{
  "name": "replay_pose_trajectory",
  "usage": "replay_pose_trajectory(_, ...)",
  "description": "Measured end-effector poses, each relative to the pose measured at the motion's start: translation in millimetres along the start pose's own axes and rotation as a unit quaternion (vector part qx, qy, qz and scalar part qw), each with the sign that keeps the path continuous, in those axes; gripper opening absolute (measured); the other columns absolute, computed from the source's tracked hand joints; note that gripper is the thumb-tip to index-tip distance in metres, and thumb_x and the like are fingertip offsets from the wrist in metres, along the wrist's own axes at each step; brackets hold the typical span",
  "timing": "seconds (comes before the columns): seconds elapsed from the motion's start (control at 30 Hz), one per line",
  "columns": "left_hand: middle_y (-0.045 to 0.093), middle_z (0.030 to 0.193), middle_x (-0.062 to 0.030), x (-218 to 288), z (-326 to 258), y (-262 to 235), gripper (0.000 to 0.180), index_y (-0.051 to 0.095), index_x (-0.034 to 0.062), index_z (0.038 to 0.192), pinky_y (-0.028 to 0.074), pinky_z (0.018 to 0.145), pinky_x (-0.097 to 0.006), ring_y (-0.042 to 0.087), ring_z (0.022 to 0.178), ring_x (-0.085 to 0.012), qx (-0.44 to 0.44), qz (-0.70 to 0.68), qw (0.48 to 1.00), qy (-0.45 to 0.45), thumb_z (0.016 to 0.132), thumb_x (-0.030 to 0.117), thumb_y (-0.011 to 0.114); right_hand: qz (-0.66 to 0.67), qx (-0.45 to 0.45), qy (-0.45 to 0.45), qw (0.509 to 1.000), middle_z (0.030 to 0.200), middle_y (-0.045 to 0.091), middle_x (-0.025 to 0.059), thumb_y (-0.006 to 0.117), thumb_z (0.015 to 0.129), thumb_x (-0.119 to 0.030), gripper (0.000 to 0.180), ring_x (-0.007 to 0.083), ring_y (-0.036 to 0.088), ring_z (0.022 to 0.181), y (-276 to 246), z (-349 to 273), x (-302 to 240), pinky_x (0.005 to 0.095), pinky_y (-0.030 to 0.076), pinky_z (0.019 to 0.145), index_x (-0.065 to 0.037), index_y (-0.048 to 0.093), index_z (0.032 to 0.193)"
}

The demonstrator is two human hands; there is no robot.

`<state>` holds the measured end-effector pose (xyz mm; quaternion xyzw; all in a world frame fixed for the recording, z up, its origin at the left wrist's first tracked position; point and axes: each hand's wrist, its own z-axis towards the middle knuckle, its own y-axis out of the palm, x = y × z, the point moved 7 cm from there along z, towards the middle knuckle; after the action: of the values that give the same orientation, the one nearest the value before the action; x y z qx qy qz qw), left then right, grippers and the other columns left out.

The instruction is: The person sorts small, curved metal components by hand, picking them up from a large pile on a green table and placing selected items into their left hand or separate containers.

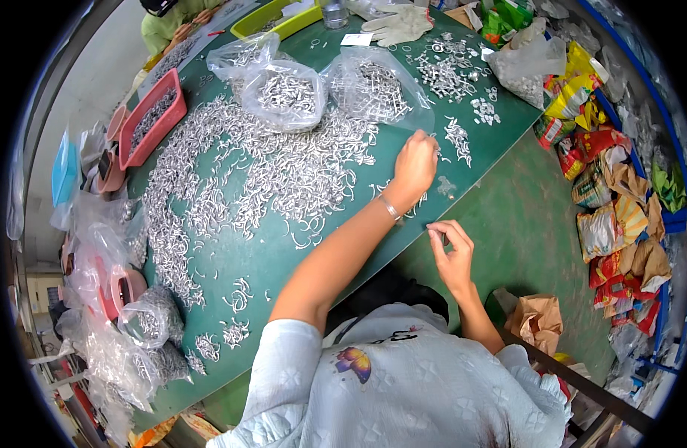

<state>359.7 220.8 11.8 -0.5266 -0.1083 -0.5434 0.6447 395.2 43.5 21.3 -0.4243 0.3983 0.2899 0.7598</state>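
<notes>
While left hand touches clips, right hand pinches.

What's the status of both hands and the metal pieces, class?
Left hand down on the silver metal hooks, grip hidden. Right hand off the green table edge, fingertips pinched. Bagged hooks beyond.
</notes>
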Motion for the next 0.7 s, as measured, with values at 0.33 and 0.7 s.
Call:
replay_pose_trajectory(0.33,0.058,0.115,-0.0145,32,-104,-104,0.036,0.059,0.0026,0.116,0.042,0.089,-0.043,0.054,0.107,-0.0344,-0.002,0.058,0.998,-0.014,0.08,0.001,0.065,0.046,-0.064,-0.018,0.997,0.092,0.064,0.0122,0.064,0.083,0.006,0.017,0.0198,0.06,0.078,29,21,-23,0.0287,0.048,0.072,0.004,0.065,0.099)
replay_pose_trajectory(0.7,0.044,0.134,-0.0174,-10,-212,-181,0.055,0.052,0.003,0.129,0.038,0.099,-0.045,0.044,0.12,-0.0373,0.05,0.185,0.953,-0.236,0.078,0.005,0.073,-0.168,-0.261,-0.219,0.925,0.144,0.036,0.014,0.077,0.077,-0.026,0.06,0.0439,0.032,0.128,195,43,-71,0.0563,0.027,0.104,-0.011,0.054,0.13)
